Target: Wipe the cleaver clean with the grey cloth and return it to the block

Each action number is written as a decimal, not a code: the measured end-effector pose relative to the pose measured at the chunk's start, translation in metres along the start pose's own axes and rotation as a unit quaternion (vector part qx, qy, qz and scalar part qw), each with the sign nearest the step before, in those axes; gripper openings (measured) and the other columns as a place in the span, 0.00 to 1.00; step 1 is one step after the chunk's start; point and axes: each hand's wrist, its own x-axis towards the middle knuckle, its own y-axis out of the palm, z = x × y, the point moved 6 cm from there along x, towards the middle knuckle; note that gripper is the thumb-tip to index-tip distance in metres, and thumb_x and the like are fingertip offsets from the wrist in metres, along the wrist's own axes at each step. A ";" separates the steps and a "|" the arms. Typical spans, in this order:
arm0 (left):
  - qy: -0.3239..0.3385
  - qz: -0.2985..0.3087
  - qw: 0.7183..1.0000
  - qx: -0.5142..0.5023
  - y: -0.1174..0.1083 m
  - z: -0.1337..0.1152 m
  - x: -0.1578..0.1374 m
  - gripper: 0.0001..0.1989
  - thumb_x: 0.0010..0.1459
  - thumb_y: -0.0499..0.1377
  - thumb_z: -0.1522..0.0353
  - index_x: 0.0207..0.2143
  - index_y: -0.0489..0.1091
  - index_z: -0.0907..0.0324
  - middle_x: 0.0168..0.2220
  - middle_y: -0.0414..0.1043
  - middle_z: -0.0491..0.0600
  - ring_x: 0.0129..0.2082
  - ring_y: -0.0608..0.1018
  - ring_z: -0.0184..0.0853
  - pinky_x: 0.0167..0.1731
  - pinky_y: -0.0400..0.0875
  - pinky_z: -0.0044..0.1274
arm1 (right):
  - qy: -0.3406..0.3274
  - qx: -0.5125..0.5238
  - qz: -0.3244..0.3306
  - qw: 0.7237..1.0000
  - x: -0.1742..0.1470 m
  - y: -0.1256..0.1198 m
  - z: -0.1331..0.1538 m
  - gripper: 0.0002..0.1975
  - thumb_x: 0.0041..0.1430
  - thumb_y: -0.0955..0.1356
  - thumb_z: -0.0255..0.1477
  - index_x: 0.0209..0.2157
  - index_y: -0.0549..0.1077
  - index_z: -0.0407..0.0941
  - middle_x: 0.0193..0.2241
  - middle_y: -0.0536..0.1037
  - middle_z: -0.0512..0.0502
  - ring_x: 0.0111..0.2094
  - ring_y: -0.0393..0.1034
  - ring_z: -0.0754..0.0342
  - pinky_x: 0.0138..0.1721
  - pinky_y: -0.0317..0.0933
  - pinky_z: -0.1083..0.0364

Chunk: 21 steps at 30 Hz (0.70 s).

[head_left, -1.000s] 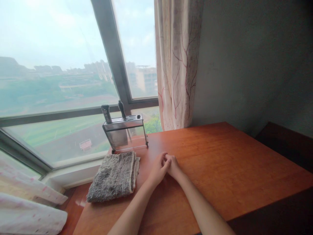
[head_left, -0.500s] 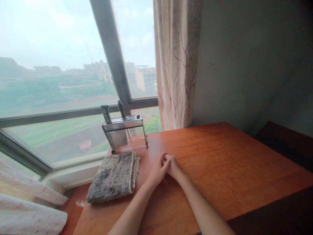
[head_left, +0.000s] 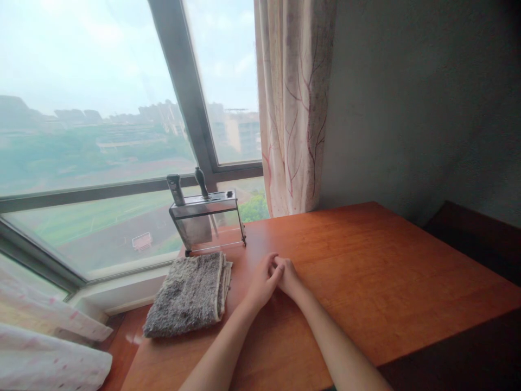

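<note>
My left hand (head_left: 261, 283) and my right hand (head_left: 288, 278) are clasped together on the wooden table (head_left: 374, 271), fingers folded in against each other. Both are closed, and no object shows in them. Just left of my hands lies a folded grey towel (head_left: 185, 296) with a pale edge. Behind the towel stands a knife rack (head_left: 203, 209) with a metal frame and see-through sides. From its top rise a wide black handle (head_left: 176, 190) and a rounder black handle (head_left: 201, 182). A broad blade shows dimly inside the rack below them.
A large window (head_left: 97, 136) with a dark frame borders the table at the left and back. A patterned curtain (head_left: 295, 119) hangs behind the table, and a white curtain (head_left: 49, 358) is at lower left. A grey wall (head_left: 399, 108) closes off the right.
</note>
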 end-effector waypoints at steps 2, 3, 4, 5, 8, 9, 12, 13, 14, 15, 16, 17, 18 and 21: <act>-0.006 0.000 1.000 0.001 0.000 0.000 0.000 0.20 0.59 0.54 0.60 0.50 0.67 0.60 0.48 0.72 0.54 0.48 0.73 0.41 0.50 0.64 0.31 | 0.000 -0.001 0.000 1.000 0.001 0.001 0.000 0.11 0.59 0.62 0.28 0.26 0.74 0.42 0.24 0.78 0.45 0.24 0.68 0.57 0.24 0.52 0.61; -0.008 0.000 1.000 0.002 0.000 -0.001 0.000 0.20 0.59 0.54 0.60 0.50 0.67 0.61 0.48 0.72 0.54 0.48 0.73 0.41 0.50 0.64 0.31 | 0.001 -0.002 0.000 1.000 0.001 0.001 0.000 0.11 0.59 0.63 0.28 0.26 0.74 0.41 0.24 0.78 0.45 0.24 0.68 0.57 0.24 0.52 0.61; -0.010 0.000 1.000 0.003 0.000 -0.001 0.000 0.19 0.59 0.54 0.60 0.50 0.67 0.61 0.48 0.72 0.55 0.48 0.73 0.41 0.50 0.64 0.31 | 0.002 -0.003 0.000 1.000 0.001 0.001 -0.001 0.11 0.59 0.63 0.28 0.26 0.74 0.41 0.24 0.78 0.45 0.24 0.68 0.57 0.24 0.51 0.61; -0.010 0.000 1.000 0.004 0.000 -0.001 0.000 0.20 0.58 0.54 0.61 0.50 0.67 0.61 0.48 0.72 0.55 0.48 0.73 0.41 0.51 0.64 0.32 | 0.003 -0.004 0.000 1.000 0.001 0.001 -0.001 0.11 0.59 0.63 0.28 0.26 0.74 0.41 0.25 0.78 0.45 0.24 0.68 0.57 0.24 0.51 0.61; -0.010 -0.002 1.000 0.005 -0.001 -0.001 0.000 0.20 0.58 0.55 0.60 0.50 0.67 0.60 0.48 0.72 0.55 0.48 0.73 0.41 0.51 0.64 0.32 | 0.004 -0.005 0.001 1.000 0.001 0.000 -0.001 0.11 0.59 0.63 0.28 0.26 0.74 0.42 0.25 0.78 0.45 0.24 0.68 0.57 0.24 0.52 0.61; -0.009 -0.002 1.000 0.004 -0.001 -0.001 0.000 0.20 0.58 0.55 0.60 0.50 0.67 0.60 0.48 0.72 0.54 0.48 0.73 0.41 0.50 0.64 0.31 | 0.005 -0.005 0.001 1.000 0.001 0.000 -0.001 0.11 0.59 0.63 0.28 0.26 0.74 0.42 0.25 0.78 0.45 0.24 0.68 0.57 0.24 0.52 0.61; -0.009 -0.003 1.000 0.005 0.000 0.001 0.000 0.20 0.58 0.54 0.61 0.50 0.67 0.61 0.48 0.72 0.55 0.48 0.73 0.40 0.51 0.64 0.31 | 0.006 -0.006 0.000 1.000 0.001 0.000 -0.001 0.11 0.59 0.63 0.28 0.26 0.74 0.42 0.25 0.78 0.44 0.24 0.68 0.56 0.24 0.52 0.61; -0.008 -0.003 1.000 0.005 0.000 0.001 0.000 0.20 0.58 0.54 0.61 0.50 0.67 0.61 0.48 0.72 0.55 0.48 0.73 0.40 0.51 0.64 0.31 | 0.006 -0.007 0.000 1.000 0.001 0.000 0.000 0.11 0.59 0.63 0.28 0.26 0.74 0.42 0.25 0.78 0.44 0.24 0.68 0.56 0.23 0.52 0.61; -0.007 -0.005 1.000 0.005 0.000 0.001 0.000 0.20 0.58 0.54 0.61 0.50 0.67 0.61 0.48 0.72 0.55 0.48 0.73 0.40 0.51 0.64 0.31 | 0.005 -0.007 0.000 1.000 0.001 -0.001 0.000 0.11 0.59 0.63 0.28 0.26 0.74 0.42 0.25 0.78 0.44 0.24 0.69 0.56 0.23 0.52 0.60; -0.005 -0.006 1.000 0.004 0.000 0.001 0.000 0.20 0.58 0.55 0.61 0.50 0.67 0.60 0.48 0.72 0.54 0.48 0.73 0.40 0.51 0.64 0.31 | 0.005 -0.008 0.000 1.000 0.001 -0.001 0.000 0.11 0.59 0.63 0.28 0.26 0.74 0.42 0.25 0.78 0.44 0.24 0.69 0.56 0.23 0.51 0.60; -0.003 -0.008 1.000 0.003 0.000 0.001 0.000 0.20 0.58 0.55 0.61 0.50 0.67 0.60 0.48 0.72 0.54 0.48 0.73 0.40 0.51 0.64 0.32 | 0.004 -0.008 0.000 1.000 0.001 -0.001 0.000 0.11 0.59 0.63 0.28 0.26 0.74 0.42 0.25 0.78 0.44 0.24 0.69 0.56 0.23 0.51 0.60; -0.002 -0.010 1.000 0.002 -0.001 0.001 0.000 0.19 0.58 0.55 0.61 0.50 0.67 0.60 0.48 0.72 0.54 0.48 0.73 0.40 0.51 0.64 0.32 | 0.004 -0.007 0.000 1.000 0.001 -0.001 0.001 0.11 0.58 0.63 0.28 0.26 0.74 0.42 0.25 0.78 0.44 0.24 0.69 0.56 0.23 0.52 0.60; -0.001 -0.010 1.000 0.001 -0.001 0.001 0.000 0.20 0.58 0.55 0.61 0.50 0.68 0.60 0.48 0.72 0.54 0.48 0.73 0.40 0.51 0.64 0.32 | 0.003 -0.007 0.000 1.000 0.001 -0.001 0.001 0.11 0.58 0.63 0.28 0.26 0.74 0.42 0.25 0.78 0.44 0.24 0.69 0.56 0.24 0.52 0.60; -0.004 -0.008 1.000 0.006 -0.001 0.001 0.000 0.20 0.58 0.55 0.60 0.50 0.67 0.60 0.48 0.72 0.55 0.48 0.73 0.41 0.51 0.64 0.32 | 0.000 -0.004 0.001 1.000 0.001 -0.001 0.002 0.10 0.58 0.63 0.27 0.25 0.73 0.42 0.24 0.78 0.45 0.24 0.69 0.57 0.24 0.52 0.61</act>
